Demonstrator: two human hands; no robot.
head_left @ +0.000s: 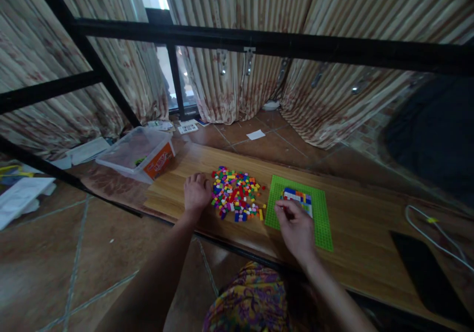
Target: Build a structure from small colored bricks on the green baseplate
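Observation:
A loose pile of small bricks (237, 194) in many colours lies on the wooden table. My left hand (197, 194) rests on the tabletop at the pile's left edge, fingers loosely bent and slightly apart, with nothing visible in it. To the right of the pile is a green studded baseplate (322, 223). On it sits a low build of bricks (301, 195) in blue, white, orange and other colours, partly hidden by my right hand (296, 223). That hand hovers over the plate's near left part, thumb and forefinger pinched together. Whatever the pinch holds is too small to make out.
A clear plastic box (135, 149) with an orange label stands beyond the table's left end. A dark flat object (425, 273) and a white cable (437, 228) lie at the right. Black metal bars (259, 43) cross in front of the curtains (240, 6).

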